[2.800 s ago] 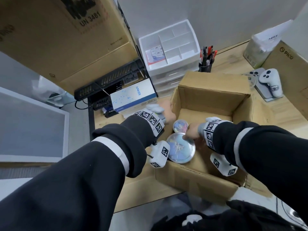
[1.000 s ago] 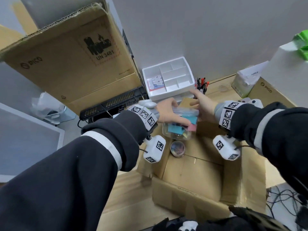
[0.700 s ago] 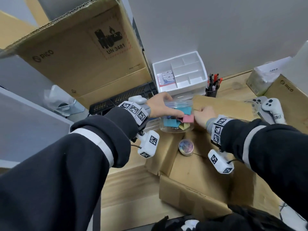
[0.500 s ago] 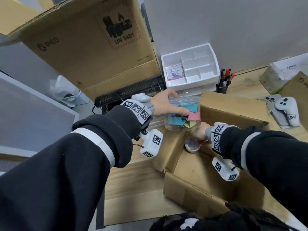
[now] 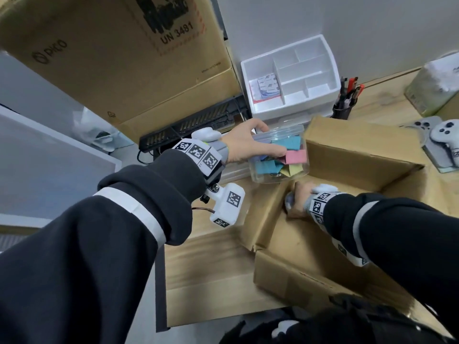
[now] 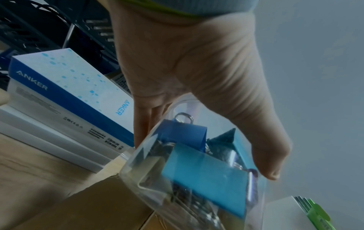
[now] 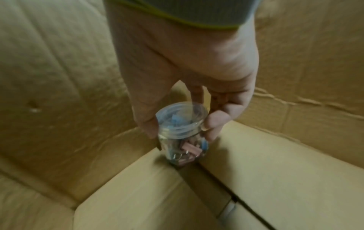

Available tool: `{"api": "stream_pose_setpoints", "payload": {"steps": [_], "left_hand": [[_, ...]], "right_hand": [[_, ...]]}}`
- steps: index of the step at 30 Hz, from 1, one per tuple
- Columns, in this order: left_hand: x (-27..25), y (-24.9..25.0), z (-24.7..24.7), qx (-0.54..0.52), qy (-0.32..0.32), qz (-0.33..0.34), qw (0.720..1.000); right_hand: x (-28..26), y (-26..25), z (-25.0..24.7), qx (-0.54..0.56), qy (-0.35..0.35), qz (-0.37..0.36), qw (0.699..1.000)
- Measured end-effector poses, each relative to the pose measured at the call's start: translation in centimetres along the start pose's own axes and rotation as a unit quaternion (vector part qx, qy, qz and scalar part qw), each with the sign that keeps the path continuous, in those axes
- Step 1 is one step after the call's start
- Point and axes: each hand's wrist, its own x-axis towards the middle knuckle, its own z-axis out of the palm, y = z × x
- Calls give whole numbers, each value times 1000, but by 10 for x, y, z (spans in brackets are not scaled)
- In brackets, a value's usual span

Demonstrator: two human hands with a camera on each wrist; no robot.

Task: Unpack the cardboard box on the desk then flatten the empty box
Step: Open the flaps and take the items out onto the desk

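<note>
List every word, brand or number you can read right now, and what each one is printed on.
"UN 3481": large cardboard box leaning at the back, under a black hazard pictogram.
"PICO": same box, left part of its face.
"ANKER": blue and white box, on its blue side and again on its end.
Unreadable: fine print on the blue and white box's white side, the box's small print near its fold, the card in the white organizer.
</note>
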Motion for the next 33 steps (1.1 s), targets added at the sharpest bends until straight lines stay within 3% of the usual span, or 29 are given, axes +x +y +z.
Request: {"api": "stream_pose_setpoints", "payload": {"steps": [4, 10, 19, 25, 28, 33], "left_hand": [[2, 2, -1, -12, -6, -11, 1000], [-3, 15, -4, -15, -12, -18, 1000], [-39, 29, -14, 203, 44, 39, 977], [-57, 23, -14, 263, 67, 19, 962], [-66, 8, -16, 289, 88, 10, 953], [-77, -18, -15, 241, 99, -3, 965]], "right_hand": [[-8, 13, -21, 28, -71, -18, 997], [-26, 35, -76, 46, -107, -46, 992], [-74, 52, -176, 83, -143, -85, 983], [-87, 18, -212, 180, -33, -149, 972], [-90, -15, -202, 187, -58, -182, 964], [-79, -59, -171, 158, 15, -221, 962]]}}
